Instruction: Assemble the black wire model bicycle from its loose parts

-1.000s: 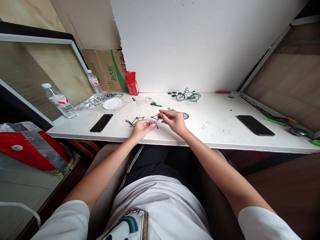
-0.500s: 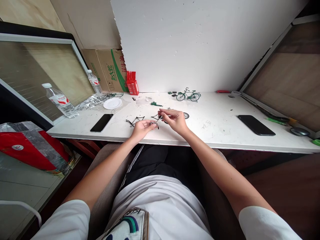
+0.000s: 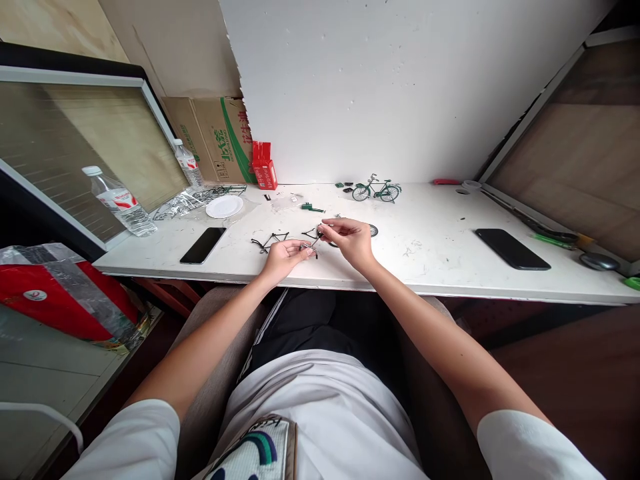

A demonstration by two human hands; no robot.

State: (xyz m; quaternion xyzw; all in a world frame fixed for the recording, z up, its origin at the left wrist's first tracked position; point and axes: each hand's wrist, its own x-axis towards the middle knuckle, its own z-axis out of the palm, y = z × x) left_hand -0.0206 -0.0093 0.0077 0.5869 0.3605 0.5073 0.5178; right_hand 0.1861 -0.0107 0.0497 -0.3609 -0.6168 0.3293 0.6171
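Note:
Over the front part of the white table, my left hand (image 3: 286, 257) is closed on a small dark metal part (image 3: 308, 247), held between thumb and fingers. My right hand (image 3: 350, 239) pinches at the upper end of the same piece; whether it holds a separate small part there is too small to tell. A thin black bicycle frame (image 3: 273, 241) lies left of my hands. Just beyond my right hand, a small spoked wheel (image 3: 373, 231) is partly hidden. A green model bicycle (image 3: 377, 190) stands farther back.
On the table (image 3: 430, 267) are a phone (image 3: 203, 245) at left, a black phone (image 3: 512, 249) at right, a green part (image 3: 312, 207), a white plate (image 3: 225, 207), bottles (image 3: 120, 201), a red box (image 3: 265, 165) and a mouse (image 3: 599, 261).
The fingers of my right hand have shifted very slightly at the small part. My left hand stays in place with its hold unchanged.

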